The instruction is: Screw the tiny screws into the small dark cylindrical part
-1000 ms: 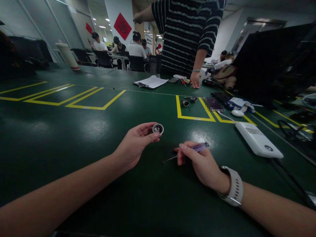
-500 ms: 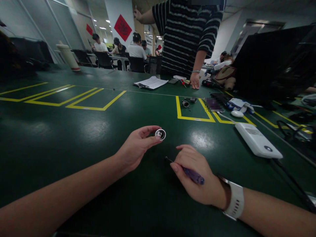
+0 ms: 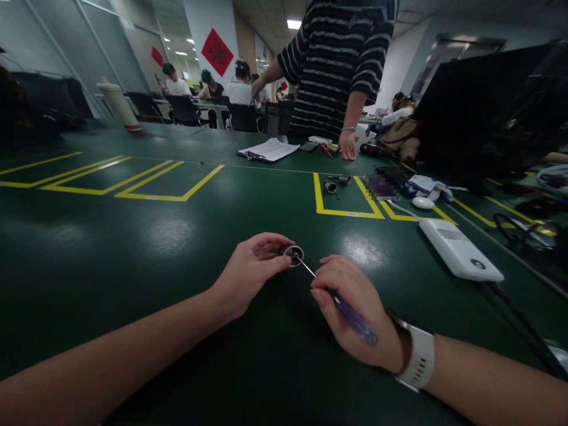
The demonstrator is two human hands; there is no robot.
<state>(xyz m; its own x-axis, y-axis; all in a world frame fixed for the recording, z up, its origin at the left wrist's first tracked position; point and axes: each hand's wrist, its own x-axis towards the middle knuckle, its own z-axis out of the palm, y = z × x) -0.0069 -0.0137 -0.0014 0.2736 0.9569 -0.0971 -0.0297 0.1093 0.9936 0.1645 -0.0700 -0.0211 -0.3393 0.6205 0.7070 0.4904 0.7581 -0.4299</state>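
Note:
Between the thumb and fingers of my left hand (image 3: pixel 248 269) is a small round metal housing (image 3: pixel 302 261), its open end facing my right side. My right hand (image 3: pixel 355 307) grips a screwdriver (image 3: pixel 355 319) with a clear purple handle. Its thin metal shaft points up and left, and the tip reaches into the housing's opening. What the tip touches inside is too small to make out. Both hands are just above the green table (image 3: pixel 186 343).
Small metal parts (image 3: pixel 331 186) lie in a yellow-taped box. To the right are a white power bank (image 3: pixel 461 249) with a cable, a white oval case (image 3: pixel 423 203) and a cloth (image 3: pixel 428 187). A clipboard (image 3: pixel 268 150) lies farther back, near a standing person's hand (image 3: pixel 347 145).
The screwdriver has come up to the housing, and its tip is now inside the opening. My left hand has tilted the housing slightly. The standing person's raised arm has lowered.

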